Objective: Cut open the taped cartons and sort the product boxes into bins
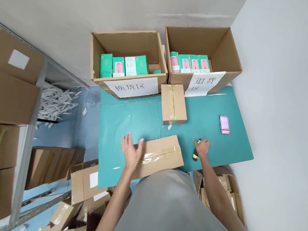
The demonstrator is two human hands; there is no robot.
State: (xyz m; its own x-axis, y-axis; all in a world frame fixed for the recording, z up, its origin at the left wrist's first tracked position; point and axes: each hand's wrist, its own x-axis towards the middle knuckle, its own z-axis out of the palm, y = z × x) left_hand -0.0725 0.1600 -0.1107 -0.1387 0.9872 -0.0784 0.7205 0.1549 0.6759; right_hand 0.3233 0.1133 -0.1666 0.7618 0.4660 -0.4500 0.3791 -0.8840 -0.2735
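R grip [202, 148] at slim tool [195, 156], L grip [131, 153] at taped cdbd. box [160, 156]

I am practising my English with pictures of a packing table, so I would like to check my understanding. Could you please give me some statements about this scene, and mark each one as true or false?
1. The left hand is at one end of the long taped carton. True.
2. The right hand is well away from the black-and-yellow tool. False: the right hand is right at the tool.
3. The small carton has tape along its top. True.
4. The pink object lies to the left of the long taped carton. False: it lies to the right.
5. Both large boxes at the back are closed. False: both are open, with smaller boxes inside.
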